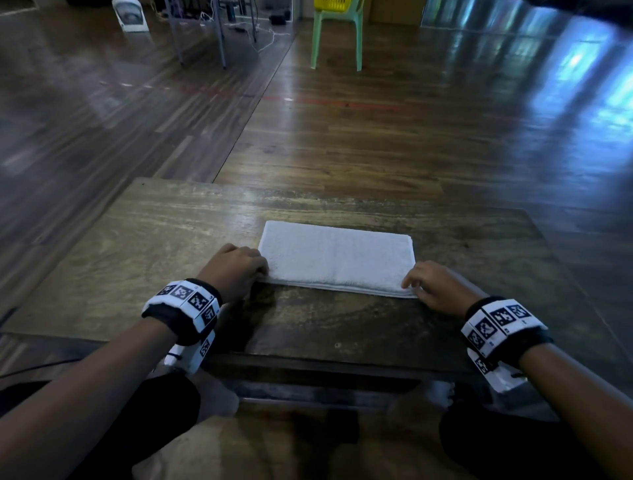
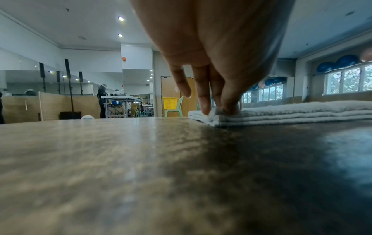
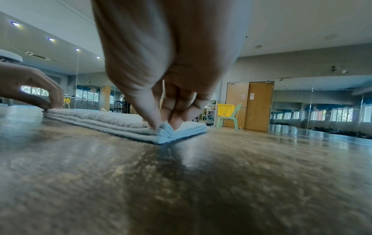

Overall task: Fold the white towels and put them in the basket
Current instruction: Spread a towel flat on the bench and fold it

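Right grip: the right hand [image 3: 161,66] pinches the near right corner of the white towel [image 3: 112,122] between thumb and fingertips [image 3: 153,122]; the corner layers are bunched and lifted slightly off the table [image 3: 181,182].
Left grip: the left hand [image 2: 211,55] has its thumb and fingertips [image 2: 206,109] closed narrowly on the near left corner of the towel [image 2: 292,112]; the little finger stands clear of the cloth.
Towel: folded into a flat rectangle of several layers, lying on the table [image 1: 137,246] just in front of the person, its long edge running between the two hands.
Head view only: the whole outline of the towel [image 1: 337,258], with the left hand [image 1: 236,267] and right hand [image 1: 436,284] at its two near corners, and marker-covered wristbands [image 1: 186,305] on both wrists.
Wrist views only: the stacked layers seen edge-on and the pinch itself; the right wrist view also catches the left hand [image 3: 34,87] at the far end of the towel.
Basket: the yellow basket [image 3: 225,109] sits on a green chair [image 3: 231,117] well apart from the table, across the wooden floor [image 1: 411,137]; the head view cuts off the basket [image 1: 334,4] at the top edge.
In the way: each palm hides part of its own fingers in the wrist views.
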